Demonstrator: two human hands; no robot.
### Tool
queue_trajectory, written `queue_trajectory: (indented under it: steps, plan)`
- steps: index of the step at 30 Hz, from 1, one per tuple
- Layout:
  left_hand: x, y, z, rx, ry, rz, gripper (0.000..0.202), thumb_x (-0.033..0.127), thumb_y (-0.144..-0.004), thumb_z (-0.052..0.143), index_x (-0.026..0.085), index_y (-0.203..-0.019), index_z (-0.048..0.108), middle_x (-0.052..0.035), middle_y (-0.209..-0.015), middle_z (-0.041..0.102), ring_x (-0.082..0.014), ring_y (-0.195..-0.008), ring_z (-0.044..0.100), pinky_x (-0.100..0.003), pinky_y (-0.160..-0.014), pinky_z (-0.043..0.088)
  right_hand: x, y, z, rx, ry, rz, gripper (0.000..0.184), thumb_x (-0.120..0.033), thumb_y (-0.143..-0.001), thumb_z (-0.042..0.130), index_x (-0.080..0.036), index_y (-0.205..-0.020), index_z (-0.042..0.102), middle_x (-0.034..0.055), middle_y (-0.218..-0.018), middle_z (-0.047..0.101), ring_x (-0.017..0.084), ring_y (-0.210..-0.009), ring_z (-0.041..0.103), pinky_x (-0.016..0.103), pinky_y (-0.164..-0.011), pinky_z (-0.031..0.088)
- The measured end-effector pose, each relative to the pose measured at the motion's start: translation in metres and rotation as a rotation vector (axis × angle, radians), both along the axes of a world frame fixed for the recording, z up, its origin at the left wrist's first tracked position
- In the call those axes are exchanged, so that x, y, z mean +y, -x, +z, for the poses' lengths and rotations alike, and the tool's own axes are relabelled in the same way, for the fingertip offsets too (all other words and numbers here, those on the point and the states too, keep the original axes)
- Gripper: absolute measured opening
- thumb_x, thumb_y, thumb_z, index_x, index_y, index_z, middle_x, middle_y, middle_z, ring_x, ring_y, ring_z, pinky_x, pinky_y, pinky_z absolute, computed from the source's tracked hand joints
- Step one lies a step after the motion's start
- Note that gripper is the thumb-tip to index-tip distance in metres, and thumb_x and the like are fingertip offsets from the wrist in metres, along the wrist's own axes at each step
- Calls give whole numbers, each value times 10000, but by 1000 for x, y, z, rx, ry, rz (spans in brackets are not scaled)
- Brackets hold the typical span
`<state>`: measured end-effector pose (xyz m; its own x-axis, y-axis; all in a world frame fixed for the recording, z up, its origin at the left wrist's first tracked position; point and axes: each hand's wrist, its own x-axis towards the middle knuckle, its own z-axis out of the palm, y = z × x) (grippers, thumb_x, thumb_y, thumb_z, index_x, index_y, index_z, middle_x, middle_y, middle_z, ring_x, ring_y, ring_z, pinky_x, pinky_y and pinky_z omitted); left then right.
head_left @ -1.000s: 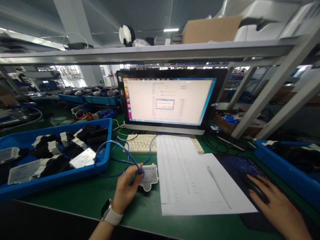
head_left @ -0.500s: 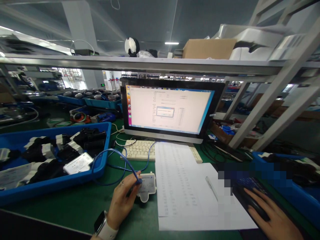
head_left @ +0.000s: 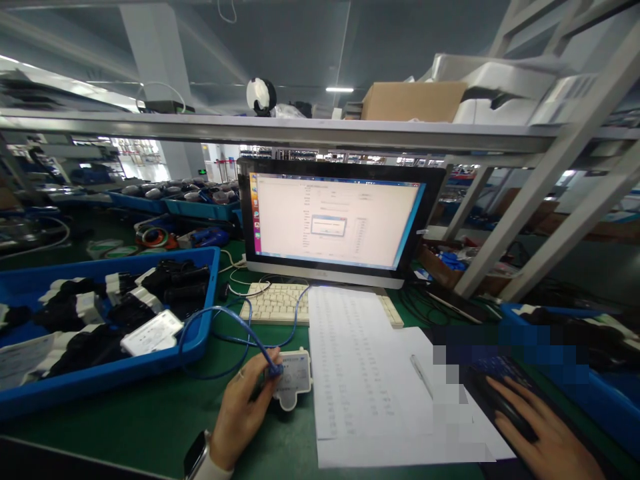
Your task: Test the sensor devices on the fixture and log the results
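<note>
- A left hand (head_left: 239,410) pinches the end of a blue cable (head_left: 275,369) between thumb and fingers, right at the face of a white-rimmed unit (head_left: 295,375) on a green worktop (head_left: 280,450).
- At the far side, a right hand (head_left: 553,430) curves closed over a black mouse (head_left: 515,419), beside paper sheets (head_left: 350,380) and a pen (head_left: 421,375).
- A small dialog box (head_left: 328,227) shows on the monitor (head_left: 380,233); its wording is too small to read.
- Good practice here, by judgement: keep the pinch steady and square to the unit's face, leave the cable's loop slack so nothing tugs, and move the mouse without jogging the left side.
- The unit appears best kept flat and clear of the sheets, its printing uncovered.
- The unit lies face up between a blue tray (head_left: 206,313) and the paper, just beside the sheets' left edge, in front of a cream keyboard (head_left: 275,303).
- Its greyish face carries printed marks, mostly illegible, inside a pale rim with a rounded lobe at the near edge; fingers hide the left end, and whether the cable is plugged in cannot be told.
</note>
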<state>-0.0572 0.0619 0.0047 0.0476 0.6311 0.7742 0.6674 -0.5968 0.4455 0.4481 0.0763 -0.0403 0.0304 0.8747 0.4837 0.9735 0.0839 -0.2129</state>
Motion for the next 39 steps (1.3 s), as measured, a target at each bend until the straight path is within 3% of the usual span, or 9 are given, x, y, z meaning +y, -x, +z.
queue_trajectory:
  steps: [4,14,39]
  plan:
    - [1,2,1,47,-17,-36,206,164,-870,521,218,-1060,579,-57,-1093,659,-166,-1019,631,-265,-903,505,1,2,1,2,-11,-19,574,-546,-836,320,-195,-1208,582,121,-1250,517,342,-1115,518,517,-886,472]
    - [2,5,-1,61,-47,-79,248,138,-866,513,209,-1094,582,-62,-1099,656,-174,-1031,626,-281,-920,496,0,9,6,-27,-7,-57,580,-549,-857,285,-204,-1225,570,115,-1274,495,333,-1112,519,499,-862,487]
    - [3,5,0,60,-64,-60,216,162,-867,519,223,-1058,598,-43,-1029,680,-178,-975,650,-288,-906,510,5,-1,-3,-13,-21,-28,539,-510,-844,337,-206,-1216,582,115,-1255,516,343,-1110,522,503,-852,493]
